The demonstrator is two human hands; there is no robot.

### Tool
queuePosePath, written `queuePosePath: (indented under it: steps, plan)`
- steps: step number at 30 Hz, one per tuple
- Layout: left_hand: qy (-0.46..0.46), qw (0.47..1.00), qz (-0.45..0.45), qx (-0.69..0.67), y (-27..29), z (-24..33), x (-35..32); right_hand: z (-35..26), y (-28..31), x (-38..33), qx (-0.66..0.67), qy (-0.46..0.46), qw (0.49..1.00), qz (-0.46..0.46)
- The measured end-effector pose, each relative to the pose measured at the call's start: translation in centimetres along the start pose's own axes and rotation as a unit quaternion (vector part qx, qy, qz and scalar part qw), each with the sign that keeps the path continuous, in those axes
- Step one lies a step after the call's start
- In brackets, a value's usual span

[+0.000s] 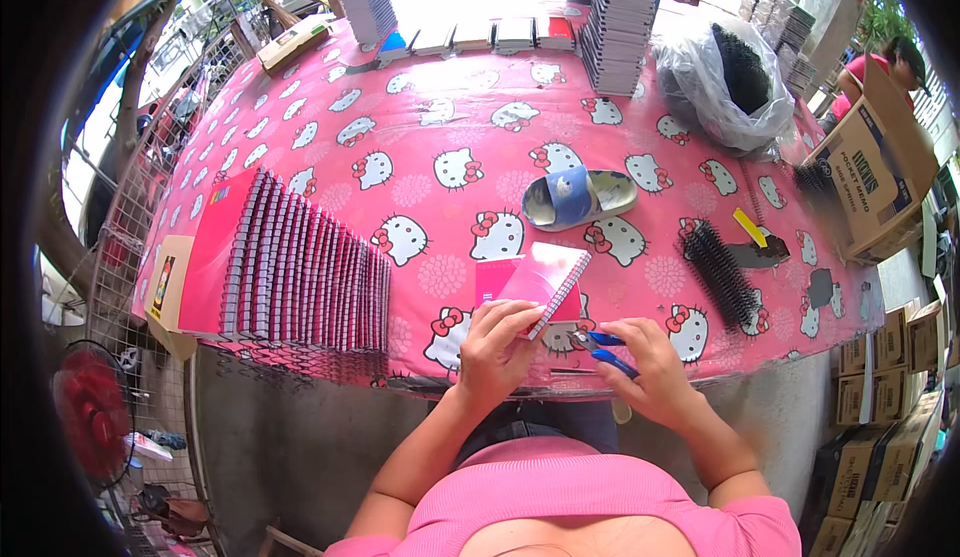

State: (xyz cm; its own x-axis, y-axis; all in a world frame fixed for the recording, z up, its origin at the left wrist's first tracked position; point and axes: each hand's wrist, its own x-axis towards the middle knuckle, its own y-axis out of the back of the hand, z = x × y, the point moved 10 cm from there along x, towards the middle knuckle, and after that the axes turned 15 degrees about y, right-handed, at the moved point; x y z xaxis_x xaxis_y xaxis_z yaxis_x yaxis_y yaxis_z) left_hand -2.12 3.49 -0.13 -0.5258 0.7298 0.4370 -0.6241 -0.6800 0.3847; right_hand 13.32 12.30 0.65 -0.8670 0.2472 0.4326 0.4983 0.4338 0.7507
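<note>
In my left hand [502, 345], near the table's front edge, is a small pink spiral notebook [541, 282], tilted so its wire-bound side faces right. Part of another pink notebook cover [493, 275] shows beneath it, flat on the cloth. My right hand [652, 365] is closed around blue-handled pliers [612, 352]; their metal jaws point left, close to the lower end of the notebook's spiral. A blue slide sandal [580, 200] lies just beyond the notebook. To the right rests a bundle of black spiral wires [718, 275].
A tall row of pink spiral notebooks [290, 262] stands left. Notebook stacks [620, 32] line the far side. A plastic bag [700, 87] of black coils sits far right, by a cardboard box [875, 172]. A yellow-handled tool [748, 227] lies right. Another person [880, 77] is beyond.
</note>
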Motion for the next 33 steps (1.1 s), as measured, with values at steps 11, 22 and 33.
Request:
queuePosePath:
  steps: [11,22,33]
  plan:
    - [0.006,0.999,0.048,-0.011,-0.2,0.3,0.3,-2.7,0.8,2.4,-0.112,0.029,0.993,0.019]
    - [-0.011,0.99,0.135,-0.026,8.3,7.3,2.5,4.2,0.0,-0.5,0.226,-0.18,0.955,0.06]
    - [0.109,0.865,0.459,-0.171,33.8,1.4,0.5,8.3,4.5,-0.3,-0.167,-0.066,0.977,0.112]
